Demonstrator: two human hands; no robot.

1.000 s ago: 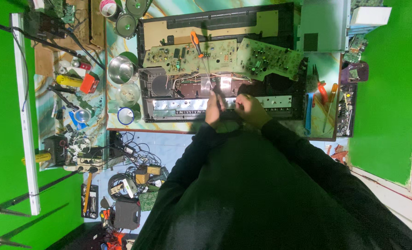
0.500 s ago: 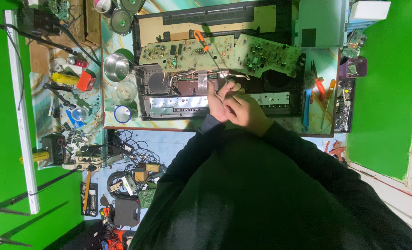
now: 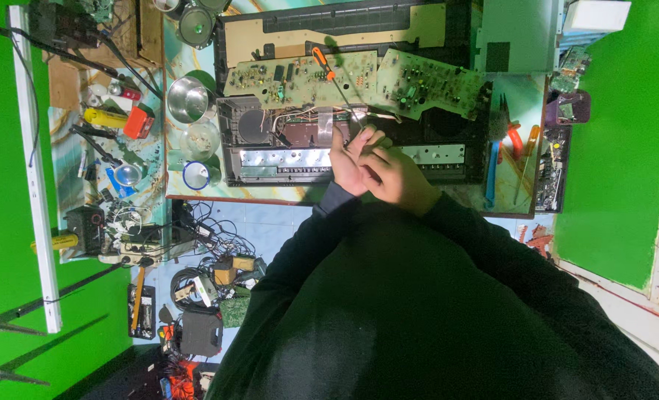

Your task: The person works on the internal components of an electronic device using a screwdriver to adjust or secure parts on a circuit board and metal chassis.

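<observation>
On the bench, left side: steel bowl [image 3: 189, 98] and glass jar [image 3: 199, 139] stand beside the opened black device [image 3: 270, 148]; neither has moved since a second ago.
Circuit boards [image 3: 359, 80]: folded up off the chassis, lying along its far edge, as before.
Left hand [image 3: 349, 161]: fingers curled, pressed against the right hand over the middle of the chassis, near the white ribbon cable [image 3: 324, 126].
Right hand [image 3: 396, 178]: closed on the shaft of the orange-handled screwdriver [image 3: 335, 83]; a second ago that tool lay higher on the boards, untouched.
Change: both hands shifted slightly right and drew together; the tool is now in use.
Right edge: red pliers [image 3: 513, 138], undisturbed.
</observation>
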